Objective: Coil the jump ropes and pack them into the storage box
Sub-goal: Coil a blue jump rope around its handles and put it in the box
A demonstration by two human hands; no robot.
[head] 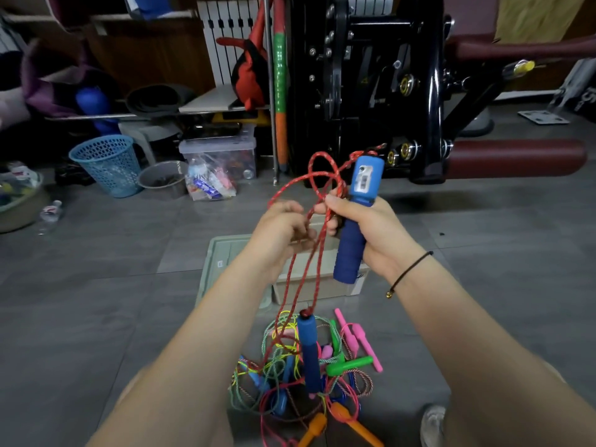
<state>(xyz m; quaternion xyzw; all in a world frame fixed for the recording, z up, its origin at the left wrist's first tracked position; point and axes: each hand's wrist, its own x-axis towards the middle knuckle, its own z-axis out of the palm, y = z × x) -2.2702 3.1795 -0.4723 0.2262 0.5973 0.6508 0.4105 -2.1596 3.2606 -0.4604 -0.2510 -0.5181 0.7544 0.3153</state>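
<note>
Handles, two blue: counter handle gripped by right hand, plain handle dangling from one red rope pinched by left hand; one storage box behind.

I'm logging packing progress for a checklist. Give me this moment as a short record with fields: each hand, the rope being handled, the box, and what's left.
right hand: grips the blue counter handle, held upright
left hand: holds loops of the red rope
second blue handle: hangs from the red rope, over the pile
storage box: on the floor behind the hands; inside hidden
rope pile: tangled on the floor, uncoiled
</note>
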